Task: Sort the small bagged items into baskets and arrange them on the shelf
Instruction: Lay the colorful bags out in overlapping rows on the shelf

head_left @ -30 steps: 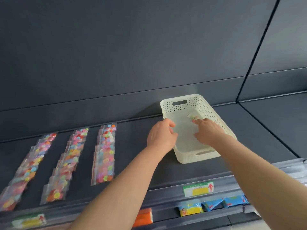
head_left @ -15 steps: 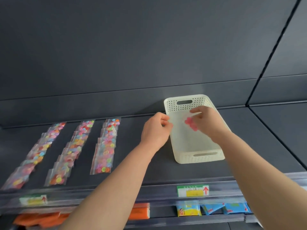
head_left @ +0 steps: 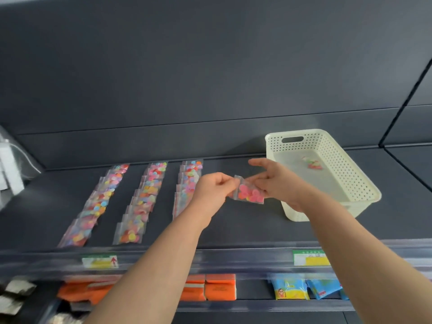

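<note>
A small clear bag of pink pieces hangs in the air left of the basket, above the dark shelf. My left hand pinches its left edge. My right hand pinches its right side, with the other fingers spread. The cream perforated basket stands on the shelf at the right, and one small bag lies on its floor. Three rows of bagged coloured pieces lie flat on the shelf at the left.
The dark shelf has a clear front rail with price labels. Below it, orange packs and blue-yellow packets fill the lower shelf. A white object juts in at the far left edge.
My right hand lifted a pink bag out of the basket and carried it left. My left hand now pinches that bag too. The view swung left and down.
</note>
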`<action>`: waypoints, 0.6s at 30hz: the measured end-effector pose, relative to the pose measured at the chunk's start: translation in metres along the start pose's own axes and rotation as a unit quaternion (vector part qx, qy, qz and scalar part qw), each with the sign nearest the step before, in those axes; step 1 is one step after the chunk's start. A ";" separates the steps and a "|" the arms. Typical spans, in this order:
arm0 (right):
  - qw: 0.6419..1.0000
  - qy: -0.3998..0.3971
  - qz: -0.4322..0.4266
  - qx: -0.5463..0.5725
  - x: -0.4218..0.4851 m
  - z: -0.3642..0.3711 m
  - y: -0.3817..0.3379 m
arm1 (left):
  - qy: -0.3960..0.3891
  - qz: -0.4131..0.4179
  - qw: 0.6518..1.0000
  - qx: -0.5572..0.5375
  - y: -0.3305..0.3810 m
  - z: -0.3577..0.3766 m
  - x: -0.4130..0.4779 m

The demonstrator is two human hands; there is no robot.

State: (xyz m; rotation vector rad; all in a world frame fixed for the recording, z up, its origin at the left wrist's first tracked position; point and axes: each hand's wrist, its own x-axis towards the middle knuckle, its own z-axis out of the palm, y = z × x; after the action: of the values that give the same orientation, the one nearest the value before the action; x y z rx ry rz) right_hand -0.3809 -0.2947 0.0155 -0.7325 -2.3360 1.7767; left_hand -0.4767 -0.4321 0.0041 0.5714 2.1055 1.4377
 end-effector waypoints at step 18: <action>0.994 0.077 0.060 0.058 -0.003 0.096 0.000 | 0.043 -0.015 0.997 0.063 -0.053 -0.071 -0.008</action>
State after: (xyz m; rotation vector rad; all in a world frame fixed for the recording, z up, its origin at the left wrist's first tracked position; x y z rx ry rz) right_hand -0.4143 -0.3803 -0.0135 -0.9721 -2.1132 1.8132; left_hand -0.5182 -0.5062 -0.0224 0.5321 2.2761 1.3425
